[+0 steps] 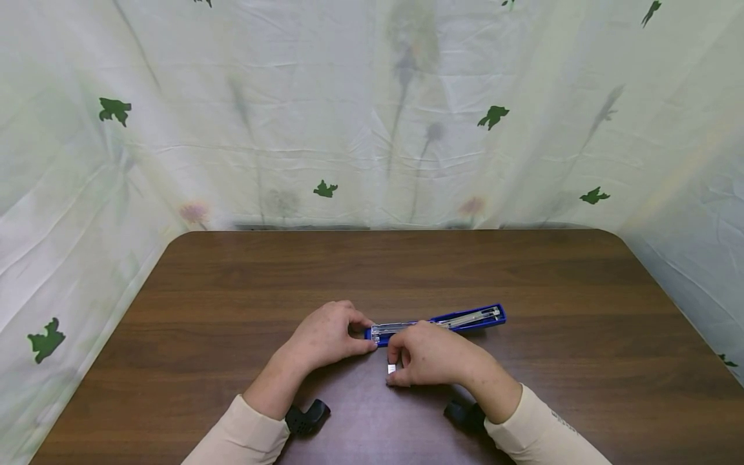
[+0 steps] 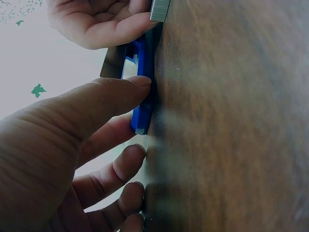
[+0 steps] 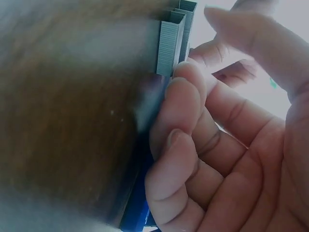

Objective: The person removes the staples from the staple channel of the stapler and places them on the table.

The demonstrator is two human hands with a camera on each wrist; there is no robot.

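Note:
An opened-out blue stapler [image 1: 473,319] lies across the middle of the table, its metal inner parts facing up. My left hand [image 1: 328,332] pinches its left end between thumb and fingers; in the left wrist view the thumb presses on the blue edge [image 2: 143,113]. Just in front of the stapler, my right hand [image 1: 438,358] holds a small block of staples [image 1: 391,369] between index finger and thumb. The right wrist view shows silvery staples [image 3: 169,48] in more than one strip at the fingertips, the other fingers curled. My right hand hides the stapler's middle.
The brown wooden table [image 1: 232,278] spreads around both hands. Behind and beside it hangs a pale curtain [image 1: 349,116] with green leaf shapes. Black wrist devices [image 1: 308,416] sit below both wrists, close above the tabletop.

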